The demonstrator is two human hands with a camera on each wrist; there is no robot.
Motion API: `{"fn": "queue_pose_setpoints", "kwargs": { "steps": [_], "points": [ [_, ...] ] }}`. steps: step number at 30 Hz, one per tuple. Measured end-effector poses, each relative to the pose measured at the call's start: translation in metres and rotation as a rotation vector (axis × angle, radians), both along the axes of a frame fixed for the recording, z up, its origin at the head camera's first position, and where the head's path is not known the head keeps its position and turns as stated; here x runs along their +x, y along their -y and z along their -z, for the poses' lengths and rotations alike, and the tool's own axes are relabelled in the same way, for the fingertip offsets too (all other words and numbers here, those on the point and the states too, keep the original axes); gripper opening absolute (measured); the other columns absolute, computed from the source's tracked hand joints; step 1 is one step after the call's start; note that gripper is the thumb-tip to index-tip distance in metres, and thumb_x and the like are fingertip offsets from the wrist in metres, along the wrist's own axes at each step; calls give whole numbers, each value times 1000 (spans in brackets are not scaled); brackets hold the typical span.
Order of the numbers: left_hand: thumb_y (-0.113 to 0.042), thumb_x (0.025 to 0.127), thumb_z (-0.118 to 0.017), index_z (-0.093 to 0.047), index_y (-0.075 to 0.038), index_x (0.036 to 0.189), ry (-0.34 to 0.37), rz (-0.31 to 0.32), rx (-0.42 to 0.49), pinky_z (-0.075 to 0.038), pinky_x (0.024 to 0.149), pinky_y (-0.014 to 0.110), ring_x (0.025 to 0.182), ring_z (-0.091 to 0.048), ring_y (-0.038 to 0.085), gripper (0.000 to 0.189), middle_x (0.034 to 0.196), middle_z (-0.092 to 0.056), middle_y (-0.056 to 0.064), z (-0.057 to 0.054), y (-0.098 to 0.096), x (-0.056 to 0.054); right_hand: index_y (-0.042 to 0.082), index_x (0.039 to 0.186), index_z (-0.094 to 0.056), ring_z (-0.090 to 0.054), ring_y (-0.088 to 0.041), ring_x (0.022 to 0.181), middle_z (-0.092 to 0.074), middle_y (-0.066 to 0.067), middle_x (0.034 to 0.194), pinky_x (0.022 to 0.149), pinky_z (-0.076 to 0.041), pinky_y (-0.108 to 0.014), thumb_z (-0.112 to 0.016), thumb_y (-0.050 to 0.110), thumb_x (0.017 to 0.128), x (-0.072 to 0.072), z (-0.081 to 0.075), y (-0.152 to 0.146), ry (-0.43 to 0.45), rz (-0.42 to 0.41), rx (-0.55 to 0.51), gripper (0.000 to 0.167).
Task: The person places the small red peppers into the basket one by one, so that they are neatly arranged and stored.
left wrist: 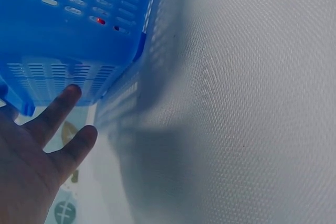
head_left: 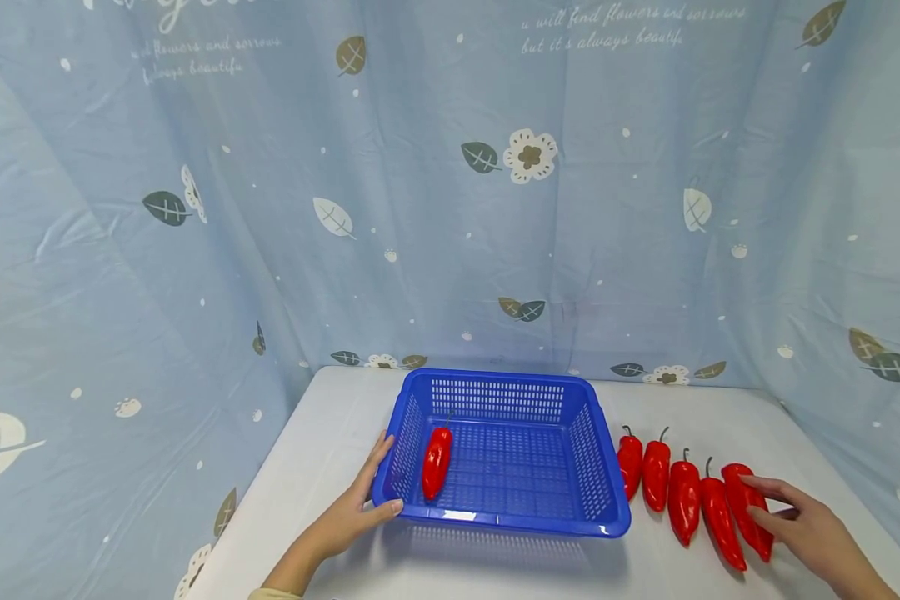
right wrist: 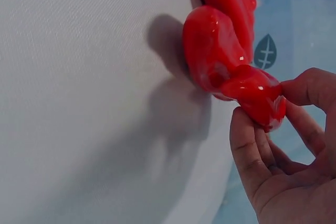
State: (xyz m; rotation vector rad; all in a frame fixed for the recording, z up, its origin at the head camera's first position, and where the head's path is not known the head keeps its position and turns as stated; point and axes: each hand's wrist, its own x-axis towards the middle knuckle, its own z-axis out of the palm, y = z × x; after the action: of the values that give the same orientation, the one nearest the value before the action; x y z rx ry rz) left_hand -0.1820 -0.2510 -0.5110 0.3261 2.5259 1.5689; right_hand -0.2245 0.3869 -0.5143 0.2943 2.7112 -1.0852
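At the left front corner of a blue plastic basket [head_left: 495, 523], my left hand [head_left: 356, 508] rests with its fingers along the outer left wall. In the left wrist view two fingers [left wrist: 58, 111] are spread and straight against the basket [left wrist: 68, 35]. One red pepper [head_left: 437, 463] lies inside the basket near its left wall. On the far right, my right hand [head_left: 813, 529] pinches the outermost red pepper [head_left: 746, 508] of a row. The right wrist view shows that pepper [right wrist: 260, 98] between the thumb and fingertips, close against its neighbour.
Several more red peppers [head_left: 684, 500] with dark stems lie side by side right of the basket. Everything stands on a white table [head_left: 330, 417]. A blue curtain [head_left: 420, 208] printed with leaves and flowers hangs behind and along the sides.
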Motion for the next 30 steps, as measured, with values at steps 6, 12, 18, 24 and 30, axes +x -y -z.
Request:
{"fn": "queue_pose_setpoints", "kwargs": {
  "steps": [6,12,18,24,30],
  "points": [
    [-32,96,-66,-4,-32,165,1,-2,-2,-25,113,70,154,-5,45,92,171,11,3,0,0,0,-11,146,-38,-60,-25,92,-46,-40,131,72,-61,-36,-80,35,88,1,-5,7,-13,-27,3,85],
    [-31,96,-66,-5,-31,165,8,-2,15,-25,113,70,154,-6,45,92,171,10,2,-2,-1,1,-9,146,-39,-59,-24,93,-47,-39,132,73,-61,-37,-79,37,88,-1,-11,17,-21,-65,-17,85],
    [-31,96,-66,-5,-30,165,3,-3,15,-24,114,70,154,-6,45,92,171,9,3,-2,-1,1,-8,146,-41,-59,-23,92,-49,-38,131,72,-61,-37,-79,35,88,2,-16,29,-13,-77,-12,81],
    [-32,95,-66,-5,-31,165,-1,-5,10,-24,114,71,154,-5,45,93,171,9,2,-1,-1,0,-7,145,-43,-59,-23,91,-51,-36,130,70,-61,-36,-79,32,88,6,-21,42,-21,-88,-35,78],
    [-32,96,-65,-4,-32,165,-3,-4,5,-23,113,72,154,-3,44,92,171,10,2,1,-1,0,-6,145,-45,-59,-22,91,-54,-33,128,68,-61,-33,-79,30,89,8,-23,54,-38,-106,-50,75]
  ]
}}
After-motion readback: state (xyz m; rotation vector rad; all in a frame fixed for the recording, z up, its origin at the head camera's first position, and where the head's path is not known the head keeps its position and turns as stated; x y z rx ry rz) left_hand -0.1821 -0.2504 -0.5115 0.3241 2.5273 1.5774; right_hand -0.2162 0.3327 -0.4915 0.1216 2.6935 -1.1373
